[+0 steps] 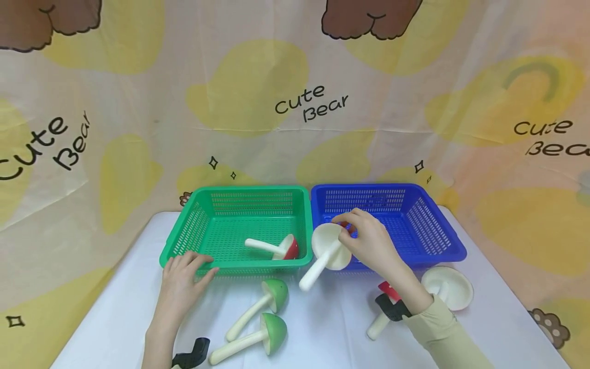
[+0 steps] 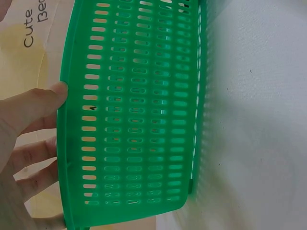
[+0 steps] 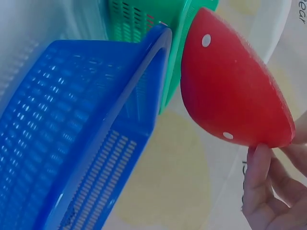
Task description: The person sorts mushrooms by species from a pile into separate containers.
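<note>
My right hand (image 1: 371, 241) pinches the cap edge of a toy mushroom (image 1: 326, 248). The white underside and stem face the head camera; in the right wrist view its red cap (image 3: 235, 86) with white dots shows, held by the fingertips. It hangs above the front rims, where the two baskets meet. At the front left of the green basket (image 1: 258, 266), my left hand (image 1: 184, 279) holds the rim, thumb outside and fingers over the edge. Inside that basket a red-capped mushroom (image 1: 290, 247) lies on its side.
The blue basket (image 1: 442, 251) stands right of the green one. Two green-capped mushrooms (image 1: 275, 333) lie on the white table in front. A smaller red-capped mushroom (image 1: 378, 326) lies partly behind the right wrist strap, and a white-undersided one (image 1: 461, 289) is beside the right forearm.
</note>
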The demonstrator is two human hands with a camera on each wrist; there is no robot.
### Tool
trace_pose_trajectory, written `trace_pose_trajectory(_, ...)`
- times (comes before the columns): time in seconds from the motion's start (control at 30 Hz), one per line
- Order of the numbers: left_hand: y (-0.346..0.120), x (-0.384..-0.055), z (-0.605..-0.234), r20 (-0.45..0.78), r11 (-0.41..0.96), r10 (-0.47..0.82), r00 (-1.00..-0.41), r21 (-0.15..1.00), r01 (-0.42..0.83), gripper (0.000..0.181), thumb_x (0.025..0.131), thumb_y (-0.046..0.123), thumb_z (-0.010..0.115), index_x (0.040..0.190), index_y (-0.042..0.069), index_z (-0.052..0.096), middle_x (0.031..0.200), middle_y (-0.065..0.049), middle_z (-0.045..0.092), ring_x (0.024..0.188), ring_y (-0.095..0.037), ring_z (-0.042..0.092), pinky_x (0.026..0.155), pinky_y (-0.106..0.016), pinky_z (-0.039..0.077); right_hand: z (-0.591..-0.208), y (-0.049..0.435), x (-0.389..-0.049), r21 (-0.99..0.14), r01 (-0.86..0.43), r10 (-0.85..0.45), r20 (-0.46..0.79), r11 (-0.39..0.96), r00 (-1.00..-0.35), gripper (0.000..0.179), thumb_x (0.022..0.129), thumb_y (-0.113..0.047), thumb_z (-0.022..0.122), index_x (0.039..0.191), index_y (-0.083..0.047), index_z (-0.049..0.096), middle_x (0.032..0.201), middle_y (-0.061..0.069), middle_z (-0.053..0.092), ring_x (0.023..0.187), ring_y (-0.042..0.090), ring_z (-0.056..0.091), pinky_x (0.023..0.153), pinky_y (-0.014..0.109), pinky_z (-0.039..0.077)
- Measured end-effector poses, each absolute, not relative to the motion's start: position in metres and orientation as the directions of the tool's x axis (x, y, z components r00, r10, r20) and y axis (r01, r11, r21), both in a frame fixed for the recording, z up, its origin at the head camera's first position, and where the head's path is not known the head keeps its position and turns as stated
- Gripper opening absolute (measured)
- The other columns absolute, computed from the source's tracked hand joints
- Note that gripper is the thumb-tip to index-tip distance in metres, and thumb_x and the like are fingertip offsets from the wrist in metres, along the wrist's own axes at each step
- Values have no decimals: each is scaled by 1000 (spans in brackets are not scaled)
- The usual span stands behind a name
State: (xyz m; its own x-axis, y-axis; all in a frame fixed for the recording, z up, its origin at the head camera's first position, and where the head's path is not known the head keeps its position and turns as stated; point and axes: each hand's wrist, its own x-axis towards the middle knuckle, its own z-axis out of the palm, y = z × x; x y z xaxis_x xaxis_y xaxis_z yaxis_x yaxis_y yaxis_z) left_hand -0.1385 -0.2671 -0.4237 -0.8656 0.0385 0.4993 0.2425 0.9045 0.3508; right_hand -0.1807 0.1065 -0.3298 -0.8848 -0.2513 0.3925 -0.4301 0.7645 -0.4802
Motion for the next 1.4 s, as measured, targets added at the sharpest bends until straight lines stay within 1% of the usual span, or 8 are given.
trace_pose_trajectory(0.17,-268,-140,-424,493,904,38,-869,353,240,25,77,17,79,99,10,70,96,-8,63,101,-35,54,104,-69,25,-327,96,-193,-505,-412,-249,359,759,-899,23,82,-10,64,104,-13,72,86,1,63,79,17,57,60,25,43)
trace_pose_trajectory(0.33,-269,-141,-426,498,901,37,-866,357,244,25,77,17,79,99,10,70,95,-7,63,100,-34,54,104,-70,25,-324,85,-202,-551,-400,-248,332,733,-910,23,82,-11,63,104,-11,72,89,4,64,79,20,60,59,25,45)
trace_pose_trajectory(0.5,-268,-142,-426,515,900,42,-856,353,257,24,76,16,79,97,9,70,94,-8,63,99,-35,55,103,-69,27,-322,74,-212,-573,-417,-267,330,705,-905,24,83,-10,62,105,-9,71,90,7,64,79,20,59,59,25,46)
trace_pose_trajectory(0.63,-268,-142,-426,517,900,46,-855,350,260,24,77,17,79,97,10,69,94,-7,63,98,-33,55,104,-69,27,-323,66,-220,-576,-425,-285,321,698,-903,25,83,-11,62,106,-8,71,90,7,64,80,20,60,59,24,47)
trace_pose_trajectory(0.9,-268,-140,-426,525,901,40,-850,349,258,23,76,17,80,96,10,70,93,-7,63,98,-33,56,102,-69,27,-324,48,-240,-538,-434,-301,321,723,-898,24,84,-11,59,105,-9,71,89,6,63,79,20,59,60,25,46)
trace_pose_trajectory(1.1,-270,-141,-426,527,902,41,-849,346,259,23,76,16,80,96,9,70,93,-8,63,97,-34,57,102,-69,28,-323,32,-257,-491,-454,-316,340,744,-886,24,84,-10,59,105,-7,71,93,8,65,80,22,58,62,27,47)
trace_pose_trajectory(1.27,-270,-140,-426,510,905,39,-859,347,247,23,77,17,79,97,9,70,93,-8,63,98,-34,58,103,-69,28,-331,20,-272,-460,-455,-332,326,763,-885,23,85,-9,59,105,-7,71,97,11,65,84,23,58,59,28,47)
trace_pose_trajectory(1.4,-269,-139,-425,507,905,38,-861,349,245,23,77,17,79,97,9,70,94,-8,63,99,-34,57,103,-69,27,-336,14,-281,-458,-431,-316,308,777,-897,22,85,-9,60,104,-6,71,95,11,64,81,23,57,57,27,45)
